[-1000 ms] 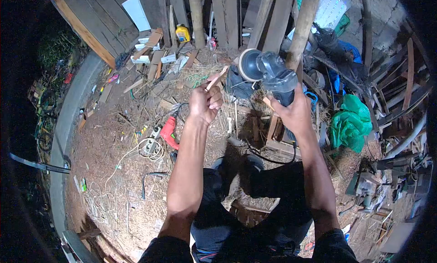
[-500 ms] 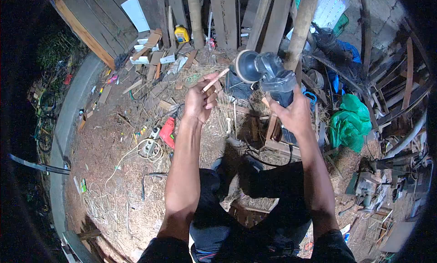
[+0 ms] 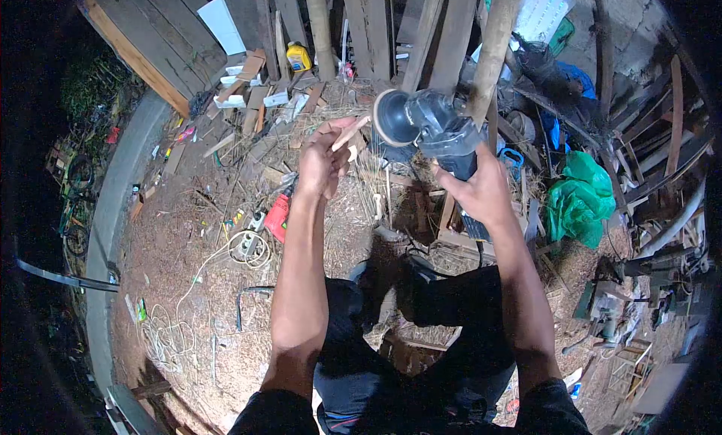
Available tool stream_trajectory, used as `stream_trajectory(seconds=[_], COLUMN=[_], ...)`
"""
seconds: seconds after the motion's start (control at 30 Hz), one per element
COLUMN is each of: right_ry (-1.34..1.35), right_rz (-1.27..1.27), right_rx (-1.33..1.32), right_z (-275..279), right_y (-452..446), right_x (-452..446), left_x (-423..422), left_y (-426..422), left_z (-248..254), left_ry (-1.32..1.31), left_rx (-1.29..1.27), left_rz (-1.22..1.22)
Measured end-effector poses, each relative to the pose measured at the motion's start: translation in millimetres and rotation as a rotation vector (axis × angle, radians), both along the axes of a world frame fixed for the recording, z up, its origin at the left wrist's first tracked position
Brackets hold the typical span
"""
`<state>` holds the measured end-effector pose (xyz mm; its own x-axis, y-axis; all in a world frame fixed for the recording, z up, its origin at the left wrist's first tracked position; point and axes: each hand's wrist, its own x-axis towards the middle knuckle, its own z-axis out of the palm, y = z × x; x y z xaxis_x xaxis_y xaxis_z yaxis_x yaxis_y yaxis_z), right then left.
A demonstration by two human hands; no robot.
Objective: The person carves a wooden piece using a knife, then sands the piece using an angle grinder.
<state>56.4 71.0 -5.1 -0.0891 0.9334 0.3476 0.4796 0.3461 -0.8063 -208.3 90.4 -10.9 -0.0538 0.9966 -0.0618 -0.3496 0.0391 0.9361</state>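
Note:
In the head view my right hand (image 3: 481,187) grips the dark body of an angle grinder (image 3: 444,138), whose head points up and to the left. A round sanding disc (image 3: 392,119) on a black backing pad is fitted to it, its pale face turned left. My left hand (image 3: 325,160) pinches a short, thin wooden stick (image 3: 350,134) that slants up to the right. The stick's upper end is close to the disc's face; whether they touch I cannot tell. Part of the grinder's body is hidden behind my right hand.
A red power drill (image 3: 277,217) lies on the ground beside a coiled white extension cord (image 3: 248,247). Wood scraps and a yellow bottle (image 3: 298,57) are near the plank wall (image 3: 368,28). A green plastic bag (image 3: 580,198) lies to the right. Sawdust covers the ground.
The grinder's head has tilted and moved slightly left and down, turning the disc. My left hand has shifted a little left with the stick, which is at a steeper slant.

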Motion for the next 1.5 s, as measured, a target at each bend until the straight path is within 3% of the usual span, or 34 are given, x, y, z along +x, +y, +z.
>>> stream_trajectory(seconds=[0.23,0.4,0.67,1.0,1.3,1.5], right_ry=[-0.053,0.033,0.043,0.006,-0.046,0.027], right_rz=[-0.128,-0.126,-0.104,-0.123,-0.149,-0.079], right_rx=[-0.079,0.077,0.063,0.022,-0.009,0.12], right_z=[14.0,-3.1,-12.7,-3.8,-1.9,-11.6], right_y=[-1.1,8.5,10.6,6.7,6.0,9.7], right_x=[-0.3,-0.1,0.2,-3.3,-3.2,-2.0], left_x=[-10.6,-1.0,-7.7,-14.8,-3.9,1.2], left_y=[3.5,11.2,14.7,15.2,5.6,9.9], left_z=[-12.4,-18.4,-22.7,-23.3,-11.4,-17.8], left_ry=[-0.066,0.035,-0.157,-0.254,0.127,0.202], left_rx=[0.117,0.064,0.178,0.137,0.106,0.124], left_rz=[0.069,0.204,0.249,0.289,0.274,0.309])
